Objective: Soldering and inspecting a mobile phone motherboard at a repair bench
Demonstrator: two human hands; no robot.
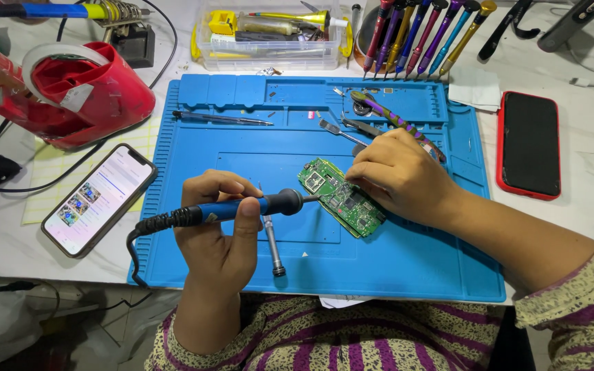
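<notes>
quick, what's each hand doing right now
Left hand: closed around the blue-and-black handled soldering iron.
Right hand: fingers curled, pressing on the green rectangular circuit board; holding nothing visible.

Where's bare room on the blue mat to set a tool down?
Free: the blue mat's near right corner, between the green circuit board and the right forearm; also the strip left of the left hand, beside the lit phone. Crowded: the far trays with tweezers and the purple screwdriver, and around the right hand.

Matt blue rubbery mat [393,261] — glossy green circuit board [342,197], rubber-gripped soldering iron [242,206], shiny metal rod [273,244].
</notes>
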